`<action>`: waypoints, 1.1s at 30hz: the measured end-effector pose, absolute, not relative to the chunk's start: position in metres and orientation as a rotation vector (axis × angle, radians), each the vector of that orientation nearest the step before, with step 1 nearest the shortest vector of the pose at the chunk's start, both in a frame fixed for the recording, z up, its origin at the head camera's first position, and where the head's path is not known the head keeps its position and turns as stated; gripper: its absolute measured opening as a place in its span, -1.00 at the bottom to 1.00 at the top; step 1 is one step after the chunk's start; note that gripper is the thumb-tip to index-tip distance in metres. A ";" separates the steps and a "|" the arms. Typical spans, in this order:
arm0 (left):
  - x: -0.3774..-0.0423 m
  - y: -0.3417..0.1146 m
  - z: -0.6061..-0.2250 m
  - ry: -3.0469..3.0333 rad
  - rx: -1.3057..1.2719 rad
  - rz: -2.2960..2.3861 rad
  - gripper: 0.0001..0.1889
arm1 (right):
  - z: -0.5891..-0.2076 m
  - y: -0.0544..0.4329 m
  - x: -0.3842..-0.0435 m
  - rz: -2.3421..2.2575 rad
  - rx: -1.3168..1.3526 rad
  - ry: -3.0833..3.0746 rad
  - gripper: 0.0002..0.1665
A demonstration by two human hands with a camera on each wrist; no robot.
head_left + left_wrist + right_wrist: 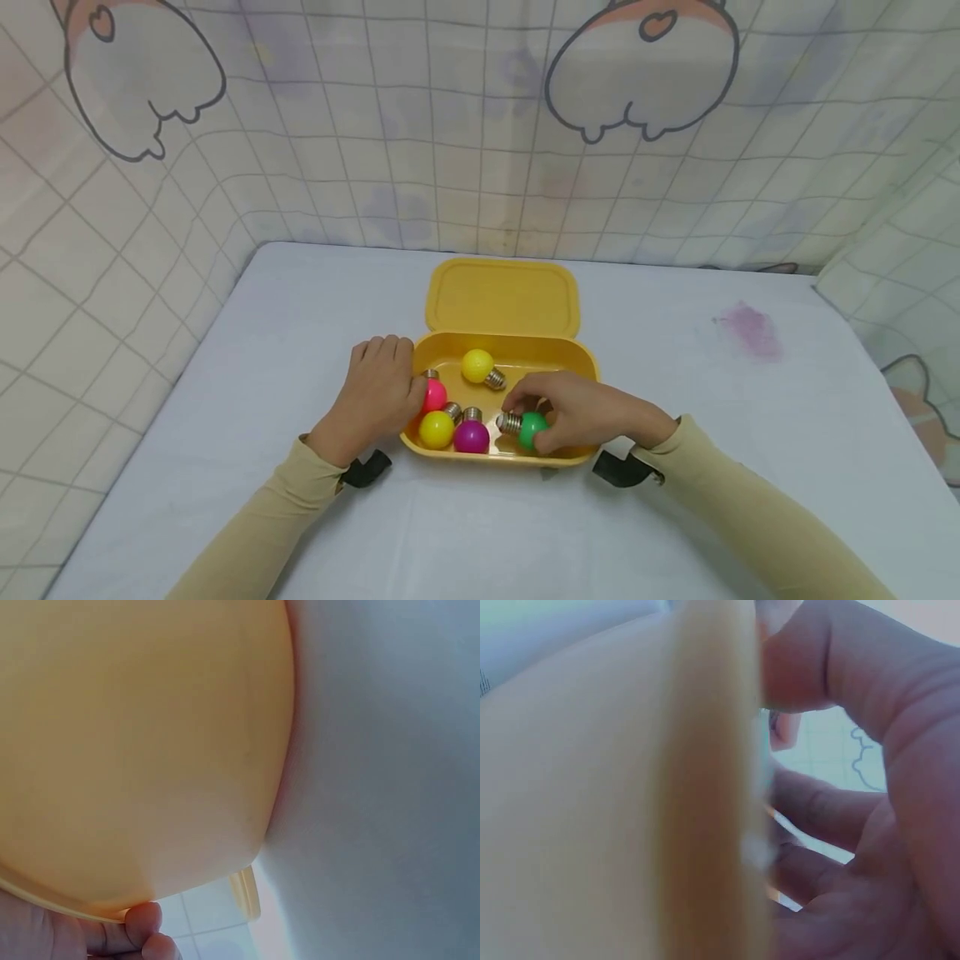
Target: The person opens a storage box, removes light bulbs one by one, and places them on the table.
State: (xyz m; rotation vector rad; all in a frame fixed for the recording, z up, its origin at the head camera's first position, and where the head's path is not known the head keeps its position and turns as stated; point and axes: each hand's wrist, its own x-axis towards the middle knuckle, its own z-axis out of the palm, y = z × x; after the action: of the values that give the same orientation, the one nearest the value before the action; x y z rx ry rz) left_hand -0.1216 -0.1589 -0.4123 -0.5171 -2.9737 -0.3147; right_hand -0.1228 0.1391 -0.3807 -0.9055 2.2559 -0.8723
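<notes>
A yellow plastic box [551,352] lies open on the table, with small round light bulbs inside. My left hand [381,387] grips its left rim, thumb inside and fingers outside; the left wrist view shows fingertips at the rim of the box wall [150,750]. Inside the right half, my right hand [581,408] pinches a green bulb [532,431] whose metal screw base points left. Near my left thumb is a pink bulb [434,397]. Beside it sit a yellow bulb [436,430] and a purple bulb [471,437]. Another yellow bulb [477,366] lies toward the back.
The box's yellow lid [502,296] lies flat behind it, against the back rim. A white cloth covers the table [322,292], with a pinkish stain [750,331] at the right. A patterned curtain [480,167] hangs behind the table's far edge.
</notes>
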 end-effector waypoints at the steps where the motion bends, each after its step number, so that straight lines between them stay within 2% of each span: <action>1: -0.122 -0.159 -0.412 -2.972 -0.518 -0.314 -0.79 | -0.381 0.139 -0.123 -0.881 -0.908 2.256 -0.46; 9: -0.121 -0.159 -0.413 -2.966 -0.517 -0.331 -0.79 | -0.384 0.140 -0.121 -1.005 -0.992 2.238 -0.46; 33: -0.121 -0.160 -0.413 -2.968 -0.513 -0.336 -0.79 | -0.365 0.155 -0.114 -1.167 -0.938 2.291 -0.46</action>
State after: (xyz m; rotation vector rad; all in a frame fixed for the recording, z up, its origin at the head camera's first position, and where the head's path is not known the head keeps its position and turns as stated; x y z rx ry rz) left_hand -0.1208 -0.1596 -0.4128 -0.5128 -2.9680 -0.3364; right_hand -0.1145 0.1548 -0.3650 -0.9384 2.2913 -1.1673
